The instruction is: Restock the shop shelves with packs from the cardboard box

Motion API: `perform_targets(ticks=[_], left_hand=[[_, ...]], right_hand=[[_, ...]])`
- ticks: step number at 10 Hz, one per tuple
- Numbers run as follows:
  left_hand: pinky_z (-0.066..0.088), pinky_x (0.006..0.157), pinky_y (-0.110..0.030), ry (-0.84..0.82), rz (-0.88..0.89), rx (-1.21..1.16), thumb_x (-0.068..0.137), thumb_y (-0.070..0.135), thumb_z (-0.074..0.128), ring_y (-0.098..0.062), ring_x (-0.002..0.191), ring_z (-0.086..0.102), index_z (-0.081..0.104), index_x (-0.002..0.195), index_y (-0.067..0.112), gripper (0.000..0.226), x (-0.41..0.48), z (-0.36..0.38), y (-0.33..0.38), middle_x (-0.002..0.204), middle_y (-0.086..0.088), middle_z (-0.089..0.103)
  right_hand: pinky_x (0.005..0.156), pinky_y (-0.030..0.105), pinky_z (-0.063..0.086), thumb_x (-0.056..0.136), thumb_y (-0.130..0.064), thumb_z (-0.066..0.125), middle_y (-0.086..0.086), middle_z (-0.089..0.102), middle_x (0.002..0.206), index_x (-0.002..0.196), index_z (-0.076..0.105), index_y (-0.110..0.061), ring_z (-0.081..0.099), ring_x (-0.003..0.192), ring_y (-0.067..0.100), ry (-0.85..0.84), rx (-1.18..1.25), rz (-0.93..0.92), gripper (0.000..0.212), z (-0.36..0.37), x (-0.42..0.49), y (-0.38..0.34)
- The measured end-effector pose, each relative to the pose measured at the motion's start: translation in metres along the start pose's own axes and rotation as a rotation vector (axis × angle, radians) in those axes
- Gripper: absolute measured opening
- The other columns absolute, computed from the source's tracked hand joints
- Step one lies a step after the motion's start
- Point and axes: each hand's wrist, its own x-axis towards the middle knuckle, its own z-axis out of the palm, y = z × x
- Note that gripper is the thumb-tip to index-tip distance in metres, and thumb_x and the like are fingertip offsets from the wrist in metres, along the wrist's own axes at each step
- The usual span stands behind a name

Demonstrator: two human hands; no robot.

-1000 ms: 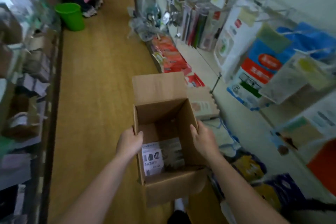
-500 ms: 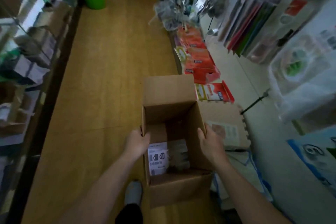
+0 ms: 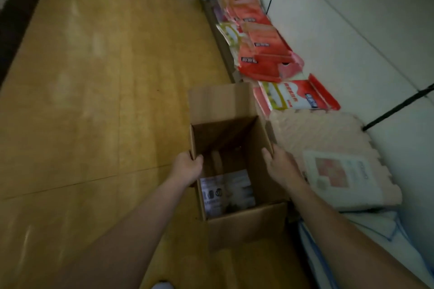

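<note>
Mat (image 3: 317, 138), red packs (image 3: 265, 54) beside box (image 3: 244, 223)

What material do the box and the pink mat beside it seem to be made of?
The box looks like plain brown cardboard, matt: folded flaps, raw edges. The pink mat is probably soft foam, matt: its edges are toothed like interlocking tiles.

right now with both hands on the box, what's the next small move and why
Probably set the cardboard box down on the floor beside the red packs. The left hand and right hand both grip its side walls, so neither is free to reach the pack lying at its bottom.
</note>
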Motion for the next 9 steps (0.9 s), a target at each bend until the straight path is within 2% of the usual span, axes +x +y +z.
perform_targets(ticks=[1, 2, 3, 4, 5, 6, 7, 8, 9], left_hand=[[0.051, 0.090, -0.042, -0.008, -0.010, 0.030, 0.100, 0.027, 0.046, -0.034, 0.105, 0.059, 0.055, 0.126, 0.002, 0.037, 0.037, 0.016, -0.019, 0.116, -0.016, 0.062], [0.049, 0.080, -0.038, -0.023, -0.048, 0.047, 0.101, 0.031, 0.044, -0.034, 0.108, 0.055, 0.049, 0.129, 0.002, 0.040, 0.056, 0.024, -0.029, 0.122, -0.014, 0.057], [0.052, 0.072, -0.039, -0.017, -0.060, 0.063, 0.101, 0.032, 0.042, -0.034, 0.102, 0.056, 0.051, 0.125, -0.001, 0.041, 0.070, 0.029, -0.037, 0.116, -0.016, 0.057], [0.049, 0.065, -0.037, 0.011, -0.047, 0.123, 0.102, 0.032, 0.041, -0.033, 0.098, 0.054, 0.050, 0.121, -0.005, 0.043, 0.076, 0.034, -0.035, 0.105, -0.015, 0.056], [0.047, 0.074, -0.039, 0.070, -0.014, 0.212, 0.102, 0.033, 0.040, -0.036, 0.102, 0.057, 0.052, 0.119, -0.008, 0.046, 0.082, 0.041, -0.032, 0.106, -0.018, 0.059], [0.051, 0.082, -0.039, 0.114, -0.012, 0.294, 0.099, 0.040, 0.044, -0.033, 0.094, 0.058, 0.052, 0.119, -0.003, 0.048, 0.081, 0.041, -0.033, 0.097, -0.014, 0.060], [0.050, 0.090, -0.042, 0.159, 0.001, 0.326, 0.094, 0.047, 0.048, -0.034, 0.107, 0.056, 0.045, 0.129, 0.002, 0.057, 0.082, 0.031, -0.036, 0.118, -0.015, 0.056], [0.050, 0.075, -0.036, 0.233, 0.072, 0.395, 0.093, 0.048, 0.048, -0.025, 0.085, 0.058, 0.056, 0.104, 0.006, 0.044, 0.072, 0.019, -0.032, 0.106, -0.011, 0.059], [0.044, 0.074, -0.034, 0.259, 0.184, 0.447, 0.098, 0.040, 0.044, -0.025, 0.091, 0.058, 0.055, 0.111, 0.002, 0.041, 0.052, 0.017, -0.013, 0.110, -0.014, 0.057]], right_hand=[[0.088, 0.038, 0.050, 0.099, -0.040, 0.039, 0.009, 0.065, 0.116, 0.128, 0.055, -0.019, 0.060, 0.105, 0.031, 0.008, -0.034, 0.000, 0.039, 0.030, 0.027, 0.020], [0.088, 0.035, 0.048, 0.101, -0.038, 0.039, 0.009, 0.064, 0.115, 0.128, 0.056, -0.015, 0.060, 0.106, 0.030, -0.014, -0.035, -0.028, 0.039, 0.044, 0.041, 0.027], [0.090, 0.034, 0.045, 0.101, -0.038, 0.038, 0.011, 0.062, 0.123, 0.133, 0.052, -0.013, 0.058, 0.112, 0.030, -0.035, -0.031, -0.028, 0.043, 0.058, 0.054, 0.032], [0.085, 0.035, 0.047, 0.101, -0.036, 0.039, 0.013, 0.064, 0.117, 0.125, 0.056, -0.010, 0.060, 0.105, 0.030, -0.025, 0.005, -0.025, 0.039, 0.068, 0.062, 0.038], [0.080, 0.034, 0.046, 0.101, -0.037, 0.039, 0.012, 0.065, 0.110, 0.121, 0.057, -0.011, 0.061, 0.099, 0.029, 0.011, -0.009, -0.030, 0.038, 0.072, 0.068, 0.043], [0.075, 0.033, 0.043, 0.100, -0.041, 0.038, 0.010, 0.063, 0.110, 0.124, 0.054, -0.012, 0.060, 0.098, 0.028, 0.059, -0.060, -0.031, 0.041, 0.073, 0.067, 0.042], [0.077, 0.035, 0.046, 0.097, -0.045, 0.040, 0.008, 0.060, 0.112, 0.127, 0.051, -0.016, 0.058, 0.100, 0.025, 0.181, -0.103, -0.068, 0.043, 0.073, 0.063, 0.041], [0.080, 0.036, 0.049, 0.096, -0.041, 0.043, 0.004, 0.060, 0.106, 0.117, 0.057, -0.016, 0.056, 0.096, 0.019, 0.334, -0.141, -0.119, 0.036, 0.065, 0.050, 0.034], [0.077, 0.031, 0.045, 0.097, -0.038, 0.043, 0.001, 0.057, 0.105, 0.116, 0.057, -0.018, 0.052, 0.092, 0.013, 0.347, -0.052, -0.191, 0.031, 0.058, 0.039, 0.024]])
